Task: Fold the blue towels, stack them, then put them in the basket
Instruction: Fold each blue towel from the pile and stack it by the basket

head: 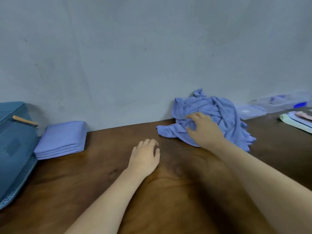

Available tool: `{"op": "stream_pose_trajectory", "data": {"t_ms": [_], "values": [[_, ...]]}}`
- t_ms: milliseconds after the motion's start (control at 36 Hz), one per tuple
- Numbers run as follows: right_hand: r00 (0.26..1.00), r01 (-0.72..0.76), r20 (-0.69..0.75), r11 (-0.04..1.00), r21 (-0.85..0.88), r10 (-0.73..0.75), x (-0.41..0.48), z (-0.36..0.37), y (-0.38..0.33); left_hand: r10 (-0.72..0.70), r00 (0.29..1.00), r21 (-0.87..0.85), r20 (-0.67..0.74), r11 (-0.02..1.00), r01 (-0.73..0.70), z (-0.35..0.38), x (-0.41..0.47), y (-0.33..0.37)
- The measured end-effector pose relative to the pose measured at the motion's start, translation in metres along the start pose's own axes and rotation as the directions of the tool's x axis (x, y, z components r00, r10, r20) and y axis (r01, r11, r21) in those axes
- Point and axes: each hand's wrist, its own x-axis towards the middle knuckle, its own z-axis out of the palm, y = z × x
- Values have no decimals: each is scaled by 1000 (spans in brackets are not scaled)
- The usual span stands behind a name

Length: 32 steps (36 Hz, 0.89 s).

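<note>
A crumpled heap of blue towels (217, 114) lies against the wall at the back right of the wooden table (101, 174). My right hand (202, 129) reaches onto the front of the heap, its thumb and fingers curled and pinching the cloth. My left hand (145, 157) rests on the table just left of the heap, fingers loosely bent, holding nothing. A neat stack of folded blue towels (62, 139) sits at the back left. The blue perforated basket (13, 149) with a wooden handle stands right beside that stack at the left edge.
A grey wall runs along the table's far edge. At the far right lie some folded pale cloths (297, 120) and, behind them, clear plastic containers (273, 103).
</note>
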Motion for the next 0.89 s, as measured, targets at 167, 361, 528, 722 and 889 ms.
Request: {"op": "stream_pose_trajectory", "data": {"t_ms": [167, 361, 528, 722, 889], "values": [[969, -235, -99, 966, -109, 225, 17, -32, 61, 5, 1000, -3, 18, 1000, -5, 20, -2, -1], [850, -517, -131, 856, -22, 510, 40, -50, 107, 7, 1000, -44, 11, 999, -6, 22, -3, -8], [849, -417, -307, 902, 111, 430, 42, -69, 101, 3, 1000, -65, 12, 998, -3, 20, -3, -7], [894, -117, -396, 962, 248, 211, 53, -118, 39, -17, 1000, -143, -6, 990, 16, 13, -7, -5], [893, 122, -443, 904, 410, 80, 56, -153, -43, -81, 992, -279, -93, 959, 52, -5, -20, -7]]}}
